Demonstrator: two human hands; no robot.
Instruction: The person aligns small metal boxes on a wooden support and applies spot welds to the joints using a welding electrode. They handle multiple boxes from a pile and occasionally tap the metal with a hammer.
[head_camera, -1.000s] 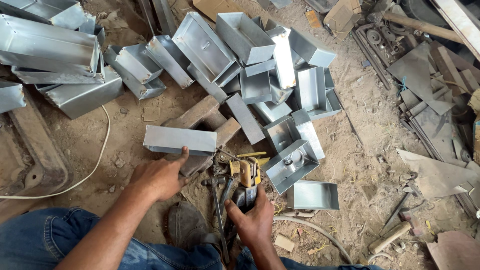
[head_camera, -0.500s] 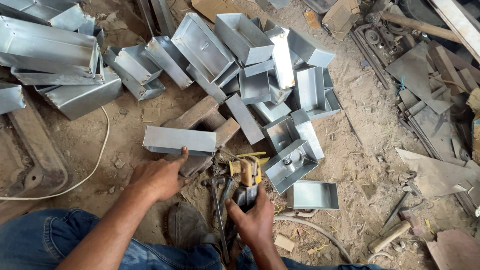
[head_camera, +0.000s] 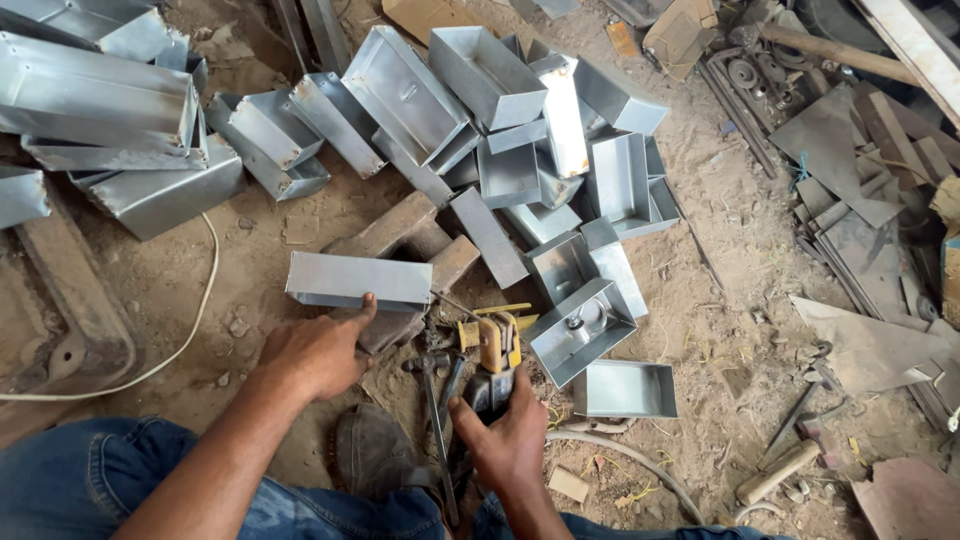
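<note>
Flat metal box (head_camera: 358, 281) lies on the dirt floor just beside the wooden block (head_camera: 385, 229), the left hand (head_camera: 315, 352) spread open with fingertips on its near edge. The right hand (head_camera: 510, 435) is closed around a yellow-handled tool (head_camera: 492, 350) near the block; many finished boxes (head_camera: 480, 110) are heaped beyond the block, so much seems done.

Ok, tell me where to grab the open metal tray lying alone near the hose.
Take the metal tray by its near long wall, coming from above on the side facing the person. It lies flat with its open face up, so the thin upright rim can be pinched. That side looks free, while the far corner sits close to another box.
</note>
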